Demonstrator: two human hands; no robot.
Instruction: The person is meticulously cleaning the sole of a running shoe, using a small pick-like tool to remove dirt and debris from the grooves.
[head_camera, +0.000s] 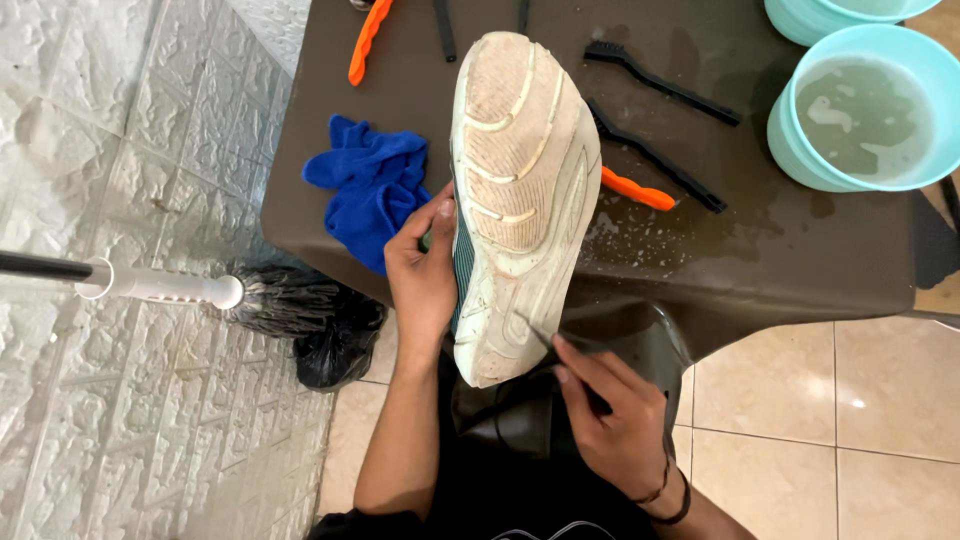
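Left hand grips dirty white rubber-soled shoe sole-up over dark brown worktop, right hand closed around thin dark pick touching the heel.

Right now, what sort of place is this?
Probably a home shoe-cleaning spot: a dark table on a tiled floor holds brushes and a basin of water, while the hands work on a shoe.

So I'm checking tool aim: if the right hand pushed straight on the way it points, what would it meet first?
Most likely the heel of the shoe sole: the right hand points a thin pick up-left, with its tip at the sole's edge. Depth is hard to judge.
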